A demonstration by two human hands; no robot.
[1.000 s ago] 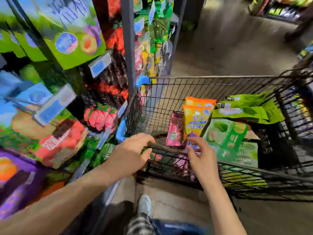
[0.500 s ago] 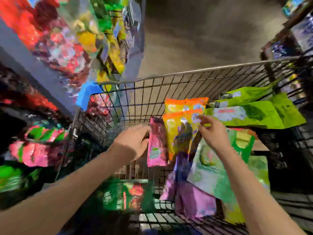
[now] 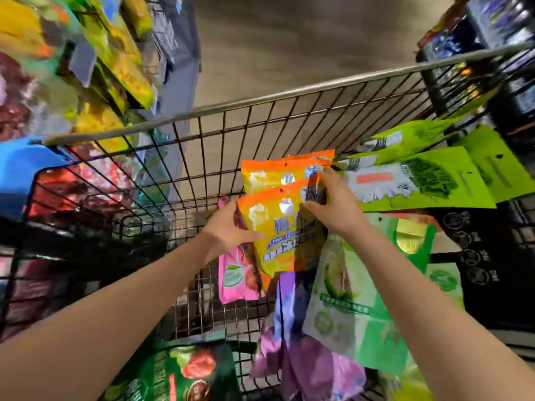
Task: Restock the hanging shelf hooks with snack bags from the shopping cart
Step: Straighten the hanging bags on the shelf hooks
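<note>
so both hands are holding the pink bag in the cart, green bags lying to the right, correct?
Wrong bag. The head view shows the left hand and right hand holding the front orange-yellow bag in the cart; the pink bag stands just left of it. Green bags do lie to the right.

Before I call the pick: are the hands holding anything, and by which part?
The front orange-yellow snack bag. The left hand grips its left edge; the right hand pinches its upper right corner.

"梅" on yellow bag (image 3: 272, 227); rest blurred
</note>
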